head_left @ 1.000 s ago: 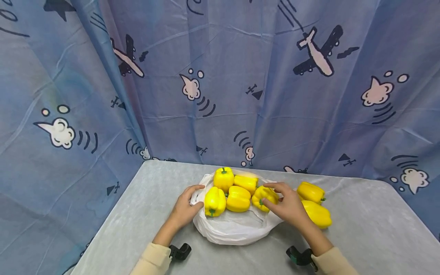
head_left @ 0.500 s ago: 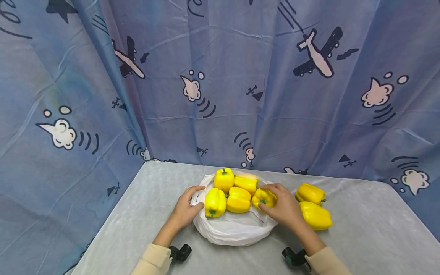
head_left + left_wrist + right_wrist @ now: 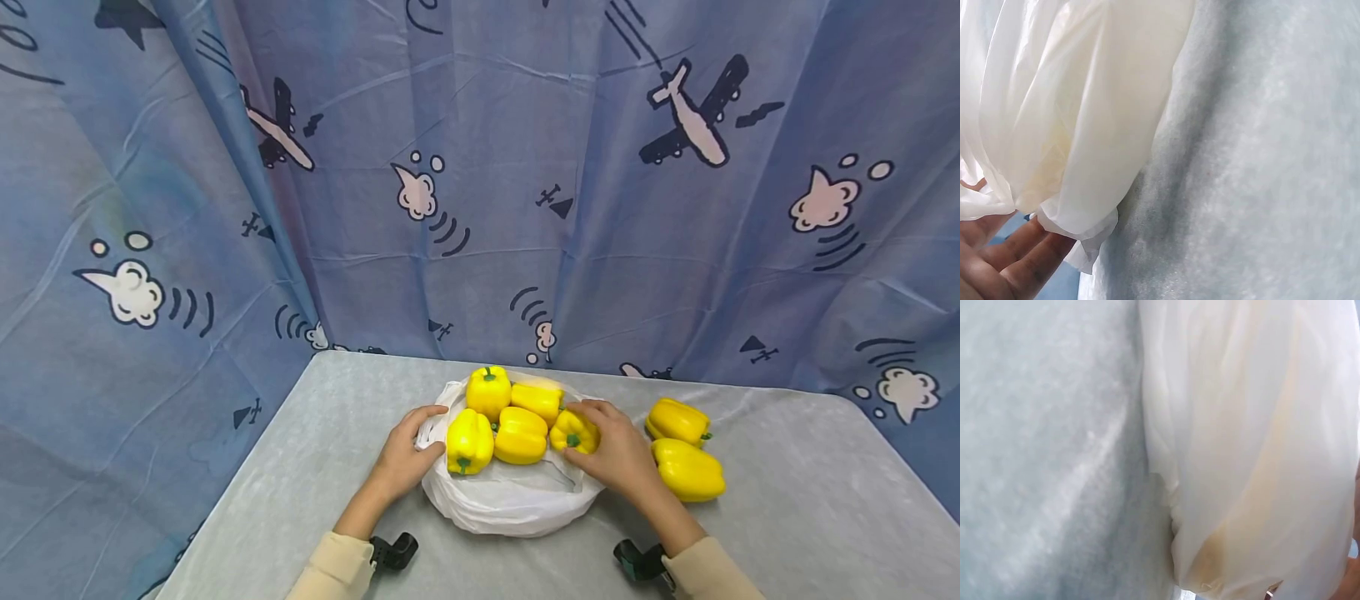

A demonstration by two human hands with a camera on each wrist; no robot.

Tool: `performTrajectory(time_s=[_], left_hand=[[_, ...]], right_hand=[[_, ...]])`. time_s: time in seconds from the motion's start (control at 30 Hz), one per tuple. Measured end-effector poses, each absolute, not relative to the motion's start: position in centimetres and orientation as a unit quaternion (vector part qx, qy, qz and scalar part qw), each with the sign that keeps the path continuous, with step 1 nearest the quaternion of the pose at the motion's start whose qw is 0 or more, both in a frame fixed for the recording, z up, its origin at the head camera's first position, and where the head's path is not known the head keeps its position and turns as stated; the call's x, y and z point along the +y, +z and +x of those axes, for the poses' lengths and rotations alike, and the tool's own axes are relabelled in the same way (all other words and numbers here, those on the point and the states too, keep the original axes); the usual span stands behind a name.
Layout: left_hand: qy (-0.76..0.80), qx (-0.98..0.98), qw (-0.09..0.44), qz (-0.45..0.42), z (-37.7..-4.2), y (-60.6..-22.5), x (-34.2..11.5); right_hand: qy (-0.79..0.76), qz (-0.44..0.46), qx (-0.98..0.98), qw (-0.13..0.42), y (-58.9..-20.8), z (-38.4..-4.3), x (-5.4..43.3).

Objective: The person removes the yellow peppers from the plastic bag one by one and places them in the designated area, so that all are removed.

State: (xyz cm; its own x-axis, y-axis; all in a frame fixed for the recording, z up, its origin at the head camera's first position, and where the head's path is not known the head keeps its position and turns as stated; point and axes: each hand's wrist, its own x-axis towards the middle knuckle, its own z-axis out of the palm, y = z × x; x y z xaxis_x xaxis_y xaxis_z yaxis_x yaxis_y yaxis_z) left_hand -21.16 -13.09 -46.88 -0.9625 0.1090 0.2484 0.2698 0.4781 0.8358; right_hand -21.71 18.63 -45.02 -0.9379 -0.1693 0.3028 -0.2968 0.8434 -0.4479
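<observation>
Gripping the left rim of a white plastic bag (image 3: 517,510), the left hand (image 3: 405,452) has its thumb and fingers parted. The right hand (image 3: 619,446), partly curled, holds the rightmost yellow bell pepper (image 3: 576,432) within the bag. Four more peppers (image 3: 521,435) lie inside it; two loose peppers (image 3: 690,471) rest on the grey table (image 3: 795,492), far right of the bag.

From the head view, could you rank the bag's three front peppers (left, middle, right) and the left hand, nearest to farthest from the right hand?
From the right hand:
1. Right pepper: right side of the bag.
2. Middle pepper: just left of that.
3. Left pepper: bag's left side.
4. Left hand: bag's left rim.
</observation>
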Motion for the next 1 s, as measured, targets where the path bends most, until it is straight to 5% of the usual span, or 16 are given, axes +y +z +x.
performTrajectory(time_s=[1.0], left_hand=[[-0.493,-0.86,0.074,-0.107,-21.1,-46.7,-13.01]], right_hand=[[0.298,0.139,-0.933,0.148,-44.24,-21.52,18.85]])
